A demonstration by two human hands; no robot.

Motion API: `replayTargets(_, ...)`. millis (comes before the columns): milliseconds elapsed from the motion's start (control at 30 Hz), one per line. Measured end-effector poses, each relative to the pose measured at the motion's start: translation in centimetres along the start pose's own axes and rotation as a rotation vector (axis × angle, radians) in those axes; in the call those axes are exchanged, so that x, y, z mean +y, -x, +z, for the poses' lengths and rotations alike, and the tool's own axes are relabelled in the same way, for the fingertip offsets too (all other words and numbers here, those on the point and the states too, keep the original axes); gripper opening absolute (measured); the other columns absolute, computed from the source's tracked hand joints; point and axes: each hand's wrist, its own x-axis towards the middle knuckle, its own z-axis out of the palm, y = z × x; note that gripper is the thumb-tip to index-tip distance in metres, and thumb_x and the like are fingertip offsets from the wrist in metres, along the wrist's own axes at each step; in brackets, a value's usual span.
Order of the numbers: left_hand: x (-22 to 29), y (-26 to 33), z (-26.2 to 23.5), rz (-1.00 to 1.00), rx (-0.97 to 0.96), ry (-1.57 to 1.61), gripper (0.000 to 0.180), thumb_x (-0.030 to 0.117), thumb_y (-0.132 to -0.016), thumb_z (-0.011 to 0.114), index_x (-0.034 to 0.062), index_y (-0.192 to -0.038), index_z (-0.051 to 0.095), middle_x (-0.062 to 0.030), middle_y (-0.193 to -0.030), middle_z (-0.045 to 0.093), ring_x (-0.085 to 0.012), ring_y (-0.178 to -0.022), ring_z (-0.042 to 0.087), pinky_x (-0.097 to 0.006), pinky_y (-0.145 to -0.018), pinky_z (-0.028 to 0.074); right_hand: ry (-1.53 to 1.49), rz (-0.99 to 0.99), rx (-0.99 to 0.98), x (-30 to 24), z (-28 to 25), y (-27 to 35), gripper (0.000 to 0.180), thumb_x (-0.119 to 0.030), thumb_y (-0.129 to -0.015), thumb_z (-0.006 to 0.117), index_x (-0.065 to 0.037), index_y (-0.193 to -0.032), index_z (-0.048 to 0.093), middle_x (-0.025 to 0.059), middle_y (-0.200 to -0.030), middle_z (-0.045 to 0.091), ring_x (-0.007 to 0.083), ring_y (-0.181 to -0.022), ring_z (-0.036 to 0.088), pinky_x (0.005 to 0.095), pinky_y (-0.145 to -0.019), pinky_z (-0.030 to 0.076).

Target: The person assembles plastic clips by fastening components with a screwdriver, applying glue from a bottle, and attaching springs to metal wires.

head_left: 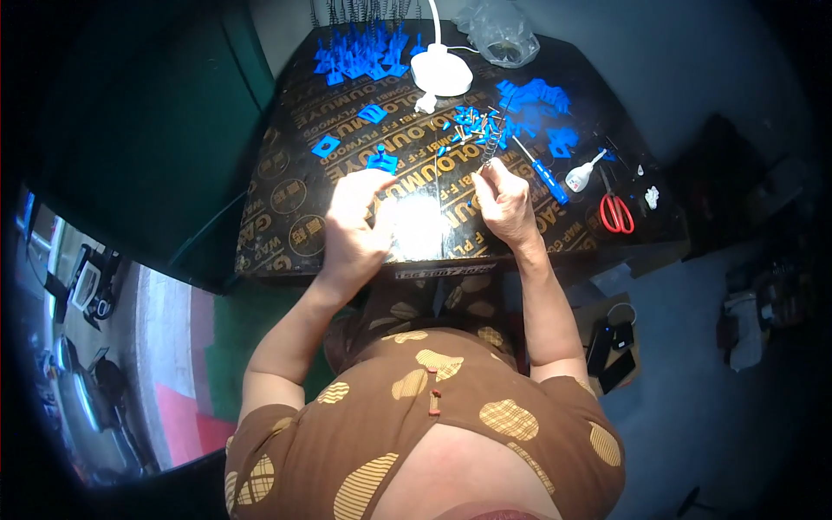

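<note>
My right hand (505, 204) pinches a thin metal coil spring (491, 146) by its lower end, so the spring stands up from the fingertips. My left hand (357, 217) is at the table's near side with its thumb apart from the curved fingers, and I see nothing between them. Just beyond those fingers is a blue plastic base with an upright peg (381, 162), partly hidden; whether they touch it I cannot tell. Two more blue square pieces lie behind it, a holed plate (326, 146) and another piece (373, 113). Past the spring are small blue parts and screws (472, 127).
Blue bases with springs (360, 56) crowd the far left. A white lamp base (442, 71) and a clear plastic bag (503, 39) stand at the back. To the right are blue pieces (535, 97), a blue-handled screwdriver (549, 179), a white squeeze bottle (581, 177) and red-handled scissors (616, 213).
</note>
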Motion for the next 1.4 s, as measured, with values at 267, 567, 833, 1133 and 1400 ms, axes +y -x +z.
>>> replayTargets(267, 1.4, -2.6, 4.6, -0.001, -0.070, 0.193, 0.025, 0.000, -0.081, 0.065, -0.0042, -0.105, 0.063, -0.0137, -0.102, 0.064, -0.0215, -0.098, 0.062, -0.032, -0.088, 0.047, -0.043, 0.021, -0.004, 0.5, 0.2, 0.0, 0.010, 0.001, -0.083, 0.061, 0.002, -0.078, 0.053, 0.0178, -0.066, 0.059, 0.0304, -0.058, 0.063, 0.0332, -0.052, 0.046)
replayTargets(567, 0.5, -3.6, 6.6, -0.040, -0.112, 0.228, 0.031, 0.004, -0.081, 0.065, -0.0025, -0.111, 0.061, -0.0133, -0.106, 0.064, -0.0214, -0.100, 0.062, -0.032, -0.089, 0.048, -0.071, 0.035, 0.007, 0.8, 0.3, 0.1, 0.010, -0.001, -0.084, 0.061, 0.002, -0.079, 0.053, 0.0194, -0.068, 0.060, 0.0338, -0.061, 0.063, 0.0343, -0.053, 0.047)
replayTargets(833, 1.4, 0.0, 7.2, 0.004, -0.030, 0.151, 0.030, 0.000, -0.080, 0.063, -0.0033, -0.109, 0.061, -0.0158, -0.102, 0.063, -0.0251, -0.095, 0.062, -0.033, -0.085, 0.048, -0.068, 0.044, 0.010, 0.4, 0.1, 0.1, 0.009, 0.000, -0.084, 0.060, 0.003, -0.078, 0.054, 0.0186, -0.068, 0.060, 0.0324, -0.059, 0.063, 0.0340, -0.052, 0.047)
replayTargets(1133, 0.6, 1.4, 6.9, -0.129, -0.079, 0.196, 0.026, -0.001, -0.082, 0.061, -0.0025, -0.108, 0.062, -0.0137, -0.100, 0.063, -0.0206, -0.092, 0.062, -0.030, -0.080, 0.049, -0.071, 0.124, -0.030, 0.1, -0.1, 0.0, 0.011, 0.003, -0.084, 0.059, 0.003, -0.075, 0.052, 0.0173, -0.064, 0.058, 0.0291, -0.055, 0.062, 0.0334, -0.049, 0.045)
replayTargets(1400, 0.1, 1.9, 7.2, -0.221, -0.105, 0.238, 0.022, -0.002, -0.085, 0.059, -0.0019, -0.107, 0.065, -0.0102, -0.099, 0.063, -0.0149, -0.086, 0.062, -0.026, -0.075, 0.051, -0.059, 0.143, -0.038, -0.2, -0.2, -0.1, 0.011, 0.003, -0.085, 0.059, 0.003, -0.076, 0.053, 0.0162, -0.065, 0.059, 0.0284, -0.055, 0.062, 0.0328, -0.050, 0.046)
